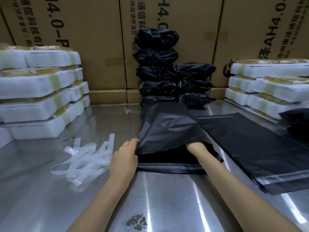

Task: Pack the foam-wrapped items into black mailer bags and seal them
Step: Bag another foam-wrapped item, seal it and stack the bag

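A black mailer bag lies open-mouthed toward me on the steel table. My left hand pinches the upper layer of the mouth at its left corner and lifts it. My right hand is pushed inside the bag; only the wrist shows, the fingers are hidden. Flat empty mailer bags are stacked just right of it. Foam-wrapped items are piled at the left and at the right. Packed black bags are stacked at the back centre.
Peeled clear seal strips lie in a heap left of my left hand. Large cardboard boxes wall off the back of the table. A worn rust spot marks the near table surface.
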Demonstrator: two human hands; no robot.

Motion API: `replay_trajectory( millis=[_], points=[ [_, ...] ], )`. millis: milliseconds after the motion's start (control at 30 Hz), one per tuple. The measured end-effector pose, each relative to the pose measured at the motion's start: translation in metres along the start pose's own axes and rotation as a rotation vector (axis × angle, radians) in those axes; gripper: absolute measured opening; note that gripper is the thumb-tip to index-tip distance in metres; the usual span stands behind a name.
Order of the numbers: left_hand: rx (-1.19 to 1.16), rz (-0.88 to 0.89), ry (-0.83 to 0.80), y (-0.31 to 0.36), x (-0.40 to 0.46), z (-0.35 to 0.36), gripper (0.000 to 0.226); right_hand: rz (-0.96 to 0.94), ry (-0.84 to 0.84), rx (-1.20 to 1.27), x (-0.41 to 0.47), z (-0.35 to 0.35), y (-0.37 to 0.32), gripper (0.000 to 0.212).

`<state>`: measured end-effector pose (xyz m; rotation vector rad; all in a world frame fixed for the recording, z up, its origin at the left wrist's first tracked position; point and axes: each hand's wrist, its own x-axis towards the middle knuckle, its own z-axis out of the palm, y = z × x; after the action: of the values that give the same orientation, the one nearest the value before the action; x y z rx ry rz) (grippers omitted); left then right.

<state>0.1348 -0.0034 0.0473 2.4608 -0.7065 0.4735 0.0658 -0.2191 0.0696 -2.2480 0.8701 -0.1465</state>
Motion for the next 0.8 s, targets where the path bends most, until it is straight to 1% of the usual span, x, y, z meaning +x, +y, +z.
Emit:
replay_trajectory(
  millis=[67, 100, 133, 200, 233, 267, 333, 400, 467, 533, 600, 667, 700, 733, 800],
  points=[
    [-0.063, -0.029, 0.010, -0.003, -0.001, 0.000, 0.049, -0.059, 0.062, 0.019, -0.013, 0.003, 0.009, 0.026],
    [-0.119, -0.064, 0.017, -0.005, -0.003, 0.000, 0.049, -0.074, 0.111, -0.030, -0.024, 0.003, 0.016, 0.028],
    [-0.189, -0.111, 0.013, -0.007, -0.004, -0.001, 0.049, -0.089, 0.159, -0.141, -0.031, 0.002, 0.025, 0.031],
    [-0.349, -0.227, -0.028, -0.012, -0.003, -0.002, 0.050, -0.160, 0.221, -0.406, -0.050, -0.001, 0.039, 0.023],
    [-0.409, -0.272, -0.046, -0.015, -0.002, -0.003, 0.051, -0.180, 0.258, -0.465, -0.058, -0.004, 0.044, 0.021],
    [-0.431, -0.291, -0.056, -0.016, -0.002, -0.003, 0.052, -0.183, 0.318, -0.498, -0.064, -0.007, 0.048, 0.024],
    [-0.345, -0.246, -0.058, -0.016, -0.003, -0.003, 0.052, -0.127, 0.407, -0.536, -0.074, -0.015, 0.056, 0.029],
    [-0.212, -0.166, -0.067, -0.013, -0.006, -0.003, 0.052, -0.039, 0.400, -0.534, -0.077, -0.021, 0.062, 0.032],
    [-0.133, -0.104, -0.091, -0.010, -0.010, -0.002, 0.051, -0.008, 0.412, -0.523, -0.075, -0.024, 0.064, 0.033],
    [-0.069, -0.058, -0.094, -0.008, -0.012, -0.002, 0.050, -0.055, 0.478, -0.527, -0.072, -0.022, 0.060, 0.044],
    [-0.001, -0.004, -0.085, -0.004, -0.012, -0.002, 0.050, -0.147, 0.545, -0.563, -0.066, -0.019, 0.055, 0.063],
    [0.065, 0.053, -0.078, 0.002, -0.008, -0.001, 0.048, -0.244, 0.554, -0.631, -0.056, -0.019, 0.050, 0.076],
    [0.090, 0.073, -0.080, 0.004, -0.006, -0.001, 0.047, -0.279, 0.545, -0.666, -0.051, -0.020, 0.049, 0.076],
    [0.110, 0.090, -0.085, 0.005, -0.005, 0.000, 0.046, -0.303, 0.540, -0.676, -0.047, -0.021, 0.048, 0.072],
    [0.141, 0.124, -0.093, 0.004, -0.002, 0.003, 0.049, -0.326, 0.540, -0.625, -0.042, -0.023, 0.048, 0.054]
  ],
)
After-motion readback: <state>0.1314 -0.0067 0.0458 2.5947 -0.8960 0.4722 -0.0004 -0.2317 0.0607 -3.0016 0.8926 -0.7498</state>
